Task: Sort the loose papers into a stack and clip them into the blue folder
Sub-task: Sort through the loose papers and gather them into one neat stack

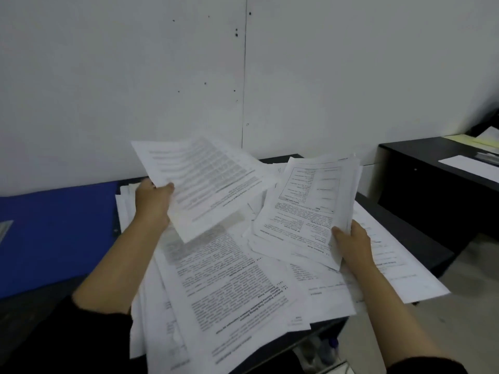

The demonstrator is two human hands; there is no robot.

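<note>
Paper-strewn desk: left hand grips sheet, right hand grips stack.

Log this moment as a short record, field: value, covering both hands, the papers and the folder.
left hand: raised, gripping a few sheets by their near edge
right hand: holding a thicker gathered stack, lifted at a tilt
loose papers: spread in an overlapping heap over the dark desk, some overhanging its near edge
blue folder: lying flat at the left of the heap, no hand on it
clipping: not yet done
second desk: at the right, with white and yellow sheets on it
</note>
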